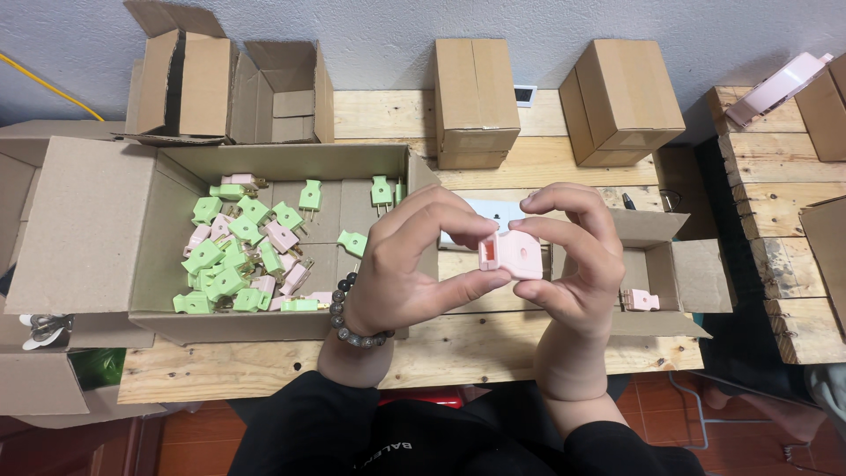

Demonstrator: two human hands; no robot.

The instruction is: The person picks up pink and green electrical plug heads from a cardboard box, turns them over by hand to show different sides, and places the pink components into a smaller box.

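We hold a small pink plug [513, 254] up in front of us, above the wooden worktop [493, 163], pinched between both hands. Our left hand [410, 264] is closed on its left end, thumb underneath and forefinger arched over the top; our right hand [577, 256] is closed on the right end, fingers curled around the body. Both grips are shut on the same piece, so it sits squarely between them.

We judge the plug to be light, hard moulded plastic: stiff, smooth, a little slippery under dry fingertips, and not likely to give under a pinch. Its flat faces look like the best places to hold; the open orange-tinted end facing left seems the weaker part, so we would keep pressure off that edge. Any metal prongs are hidden from us here.

To the left lies a large open cardboard box [97, 220] with a heap of green and pink plugs [242, 260] loose in it, well apart from our hands. Just right of our right hand, a smaller open box [679, 273] holds a single pink plug [641, 301]. Behind, closed cartons [474, 88] stand along the wall.
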